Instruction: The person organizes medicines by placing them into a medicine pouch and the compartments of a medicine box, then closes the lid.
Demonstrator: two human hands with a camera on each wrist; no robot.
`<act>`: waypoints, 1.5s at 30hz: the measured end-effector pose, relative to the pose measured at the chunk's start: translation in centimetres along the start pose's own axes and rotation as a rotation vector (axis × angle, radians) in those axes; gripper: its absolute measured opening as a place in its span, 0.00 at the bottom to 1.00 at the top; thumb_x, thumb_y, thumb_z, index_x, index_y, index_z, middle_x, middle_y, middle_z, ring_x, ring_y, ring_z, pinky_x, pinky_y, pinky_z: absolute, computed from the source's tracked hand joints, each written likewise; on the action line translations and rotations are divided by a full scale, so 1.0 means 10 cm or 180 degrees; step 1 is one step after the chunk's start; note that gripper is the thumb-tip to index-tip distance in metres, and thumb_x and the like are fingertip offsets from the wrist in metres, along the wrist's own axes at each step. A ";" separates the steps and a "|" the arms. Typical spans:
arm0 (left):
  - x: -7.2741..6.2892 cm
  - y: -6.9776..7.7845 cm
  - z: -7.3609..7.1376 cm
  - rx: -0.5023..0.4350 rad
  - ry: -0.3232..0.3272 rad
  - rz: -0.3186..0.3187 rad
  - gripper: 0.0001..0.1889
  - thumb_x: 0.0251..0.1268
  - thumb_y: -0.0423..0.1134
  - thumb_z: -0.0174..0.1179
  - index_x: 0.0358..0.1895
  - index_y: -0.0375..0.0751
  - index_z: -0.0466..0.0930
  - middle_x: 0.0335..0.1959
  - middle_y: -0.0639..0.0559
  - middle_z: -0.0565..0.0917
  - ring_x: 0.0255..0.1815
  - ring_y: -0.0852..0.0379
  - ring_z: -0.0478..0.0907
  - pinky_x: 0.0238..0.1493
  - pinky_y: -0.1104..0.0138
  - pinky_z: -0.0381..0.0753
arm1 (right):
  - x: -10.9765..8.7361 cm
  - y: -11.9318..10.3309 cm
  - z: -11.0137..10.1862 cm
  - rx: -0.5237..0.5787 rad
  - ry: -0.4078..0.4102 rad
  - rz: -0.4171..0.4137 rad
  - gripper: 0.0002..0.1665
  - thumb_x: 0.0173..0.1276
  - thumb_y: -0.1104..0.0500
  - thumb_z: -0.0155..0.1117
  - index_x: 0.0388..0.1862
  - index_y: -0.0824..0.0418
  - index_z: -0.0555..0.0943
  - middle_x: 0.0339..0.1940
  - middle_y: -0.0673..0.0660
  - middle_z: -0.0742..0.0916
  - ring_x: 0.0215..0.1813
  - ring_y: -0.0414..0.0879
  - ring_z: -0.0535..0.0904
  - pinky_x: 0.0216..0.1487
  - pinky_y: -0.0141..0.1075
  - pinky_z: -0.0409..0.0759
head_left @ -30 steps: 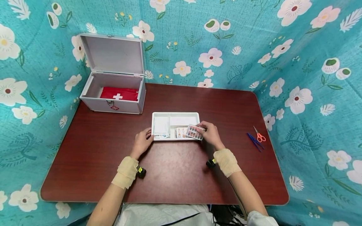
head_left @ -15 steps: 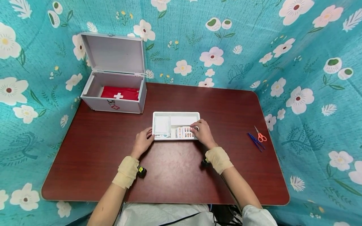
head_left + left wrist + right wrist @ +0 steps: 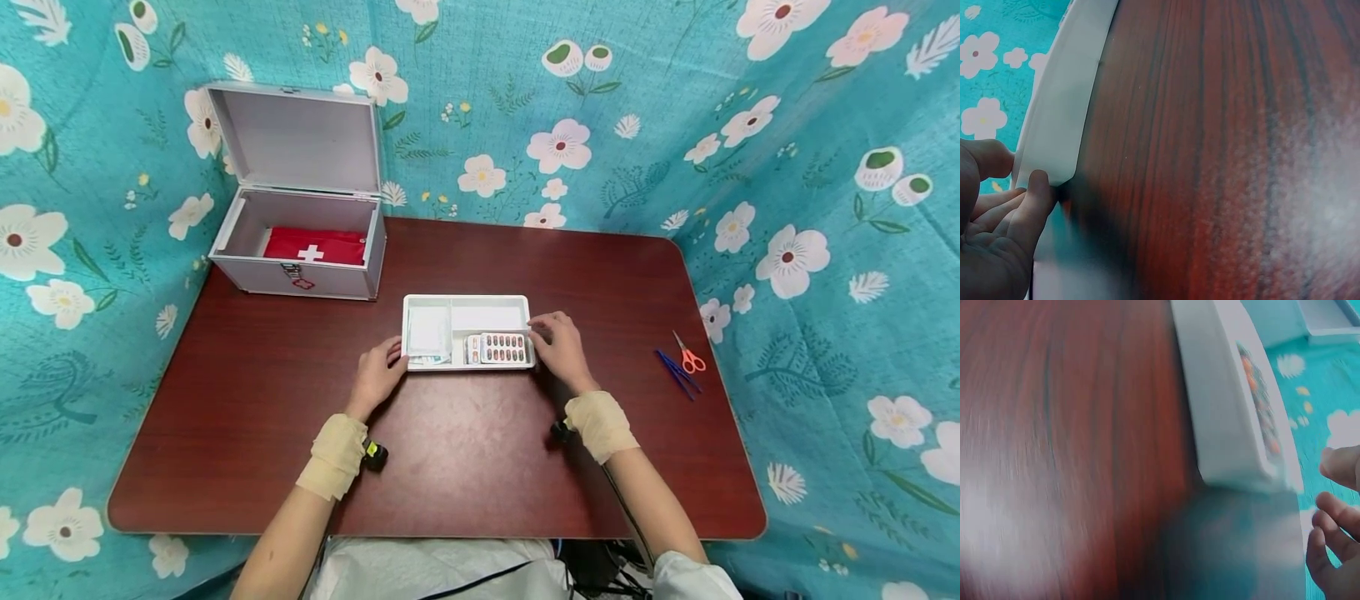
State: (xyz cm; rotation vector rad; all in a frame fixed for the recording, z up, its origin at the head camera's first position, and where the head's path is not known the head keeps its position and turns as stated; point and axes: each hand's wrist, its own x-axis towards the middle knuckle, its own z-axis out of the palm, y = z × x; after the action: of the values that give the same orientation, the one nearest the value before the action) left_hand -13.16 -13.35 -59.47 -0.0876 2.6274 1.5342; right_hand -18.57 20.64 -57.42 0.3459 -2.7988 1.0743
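Observation:
A white compartment tray (image 3: 489,313) lies on the table in front of me. My left hand (image 3: 377,373) holds its near left corner; in the left wrist view, fingertips (image 3: 1039,180) rest against the tray's end. A capsule blister pack (image 3: 503,348) lies flat in the near right compartment, over another pack at its left. Flat clear packets (image 3: 428,333) lie in the left compartment. My right hand (image 3: 561,350) is at the tray's right end, with nothing in its loosely bent fingers. In the right wrist view, that hand is apart from the tray wall.
A grey metal case (image 3: 318,280) with its lid up stands at the back left, a red pouch (image 3: 318,245) with a white cross inside. Blue tweezers (image 3: 677,375) and orange-handled scissors (image 3: 691,360) lie at the right. A floral curtain (image 3: 480,108) surrounds the table.
My right hand has lowered the blister pack into the near right compartment, let it go, and moved off to the right. My left hand has stayed at the tray's corner.

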 end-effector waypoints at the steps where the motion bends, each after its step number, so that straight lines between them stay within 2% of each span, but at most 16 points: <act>1: 0.00 0.00 0.00 -0.0008 0.0013 0.0001 0.23 0.68 0.31 0.59 0.65 0.28 0.73 0.61 0.31 0.80 0.60 0.42 0.81 0.61 0.57 0.82 | -0.01 0.05 -0.06 0.0006 0.0047 -0.0003 0.11 0.64 0.64 0.69 0.45 0.64 0.86 0.43 0.65 0.84 0.49 0.60 0.81 0.53 0.51 0.81; 4: 0.00 0.01 -0.01 -0.0003 0.0017 -0.0001 0.23 0.68 0.32 0.59 0.65 0.28 0.73 0.61 0.32 0.80 0.60 0.42 0.81 0.61 0.58 0.82 | -0.07 0.23 -0.26 -0.0002 0.0181 0.0041 0.12 0.63 0.66 0.70 0.46 0.65 0.85 0.42 0.66 0.85 0.47 0.60 0.85 0.50 0.52 0.85; 6: 0.00 0.00 -0.02 0.0010 0.0013 -0.0020 0.23 0.68 0.32 0.59 0.65 0.29 0.73 0.61 0.32 0.80 0.61 0.42 0.81 0.61 0.58 0.82 | -0.13 0.37 -0.42 -0.0092 0.0266 0.0137 0.12 0.63 0.66 0.69 0.46 0.66 0.85 0.42 0.66 0.85 0.46 0.61 0.85 0.50 0.52 0.84; 13: 0.00 0.01 -0.03 0.0021 0.0003 -0.0059 0.23 0.69 0.33 0.59 0.66 0.29 0.73 0.61 0.32 0.80 0.61 0.42 0.81 0.62 0.59 0.81 | -0.38 0.91 -1.03 -0.0623 0.0483 0.0522 0.13 0.63 0.67 0.67 0.47 0.69 0.83 0.41 0.72 0.84 0.45 0.65 0.80 0.48 0.57 0.75; 16: 0.01 0.01 -0.03 -0.0001 0.0024 -0.0060 0.23 0.69 0.33 0.59 0.66 0.29 0.73 0.61 0.32 0.80 0.61 0.42 0.81 0.62 0.58 0.81 | -0.52 1.13 -1.26 -0.0862 0.0493 0.0809 0.16 0.62 0.67 0.67 0.48 0.72 0.81 0.41 0.75 0.83 0.46 0.68 0.77 0.49 0.60 0.73; 20: 0.02 0.00 -0.02 -0.0009 0.0043 -0.0057 0.23 0.69 0.32 0.59 0.65 0.29 0.73 0.61 0.32 0.81 0.61 0.43 0.81 0.62 0.59 0.82 | -0.72 1.34 -1.47 -0.1040 0.0268 0.1344 0.21 0.64 0.64 0.66 0.53 0.75 0.77 0.46 0.77 0.80 0.49 0.71 0.74 0.51 0.62 0.72; 23: 0.02 -0.02 -0.01 -0.0005 0.0043 -0.0062 0.23 0.69 0.32 0.59 0.65 0.30 0.74 0.60 0.33 0.81 0.61 0.43 0.81 0.61 0.59 0.82 | -0.82 1.43 -1.50 -0.1056 0.0080 0.1575 0.23 0.66 0.63 0.64 0.56 0.76 0.75 0.49 0.78 0.78 0.51 0.73 0.72 0.53 0.64 0.71; 26: 0.01 -0.02 -0.02 -0.0001 0.0040 -0.0068 0.23 0.69 0.32 0.59 0.65 0.30 0.74 0.61 0.33 0.81 0.61 0.43 0.82 0.61 0.59 0.82 | -0.86 1.48 -1.47 -0.1061 0.0052 0.1632 0.22 0.67 0.64 0.63 0.55 0.76 0.74 0.50 0.79 0.76 0.52 0.76 0.71 0.56 0.66 0.70; 34: 0.00 0.01 -0.01 0.0030 0.0038 -0.0043 0.23 0.68 0.32 0.59 0.65 0.29 0.74 0.61 0.33 0.81 0.60 0.43 0.82 0.61 0.58 0.82 | -0.91 1.48 -1.41 -0.1057 0.0186 0.1549 0.18 0.64 0.66 0.63 0.51 0.75 0.76 0.46 0.78 0.77 0.52 0.75 0.72 0.57 0.66 0.71; 41: -0.01 0.02 0.01 0.0042 -0.0004 -0.0052 0.23 0.68 0.32 0.59 0.66 0.29 0.73 0.62 0.34 0.80 0.61 0.43 0.81 0.62 0.58 0.81 | -0.96 1.45 -1.34 -0.1086 0.0349 0.1606 0.15 0.64 0.66 0.64 0.48 0.73 0.80 0.46 0.76 0.80 0.53 0.74 0.75 0.57 0.65 0.72; 45: -0.02 0.05 0.01 0.0009 0.0015 -0.0049 0.23 0.68 0.31 0.60 0.65 0.28 0.73 0.62 0.33 0.80 0.60 0.42 0.81 0.61 0.57 0.82 | -0.89 1.36 -1.29 -0.1031 0.0340 0.1421 0.15 0.64 0.66 0.65 0.48 0.72 0.81 0.47 0.77 0.82 0.54 0.75 0.75 0.58 0.66 0.72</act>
State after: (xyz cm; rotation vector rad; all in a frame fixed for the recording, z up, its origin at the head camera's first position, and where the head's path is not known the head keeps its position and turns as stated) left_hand -13.00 -13.03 -59.09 -0.1109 2.6263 1.5272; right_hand -13.06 40.60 -58.41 -0.3738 -2.9514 0.6498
